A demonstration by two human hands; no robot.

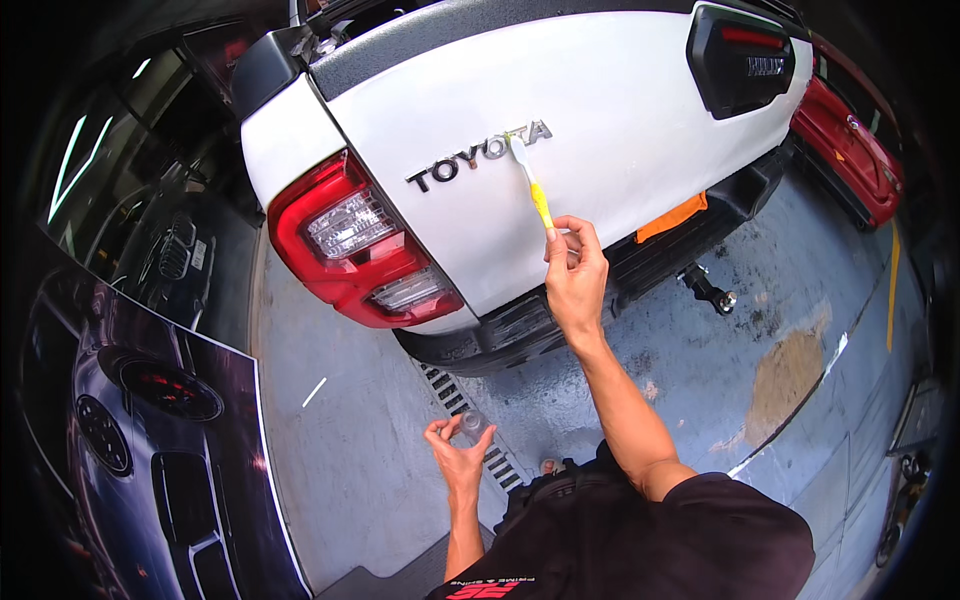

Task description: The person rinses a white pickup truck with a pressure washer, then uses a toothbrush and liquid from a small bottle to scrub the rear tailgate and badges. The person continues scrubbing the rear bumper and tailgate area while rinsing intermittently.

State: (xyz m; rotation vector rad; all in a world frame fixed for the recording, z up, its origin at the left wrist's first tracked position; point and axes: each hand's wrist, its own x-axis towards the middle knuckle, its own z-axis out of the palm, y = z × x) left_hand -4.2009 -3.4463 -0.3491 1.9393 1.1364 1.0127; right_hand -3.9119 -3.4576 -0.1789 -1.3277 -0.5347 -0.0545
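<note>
My right hand [578,277] grips a yellow and white toothbrush [534,184] by the end of its handle. The brush head meets the chrome Toyota lettering [480,155] on the white pickup tailgate [600,97], near the second T. Lower down, my left hand [461,452] holds a small clear cup [473,425] between thumb and fingers, well apart from the truck. What the cup contains cannot be made out. Left of the lettering is the red and clear tail light [360,240].
An orange cloth [671,217] lies on the black rear bumper [517,322]. Below it a tow ball hitch [712,292] sticks out. A drain grate [499,461] crosses the blue-grey floor. A panel with a car picture [165,420] stands at left, a red car [847,142] at far right.
</note>
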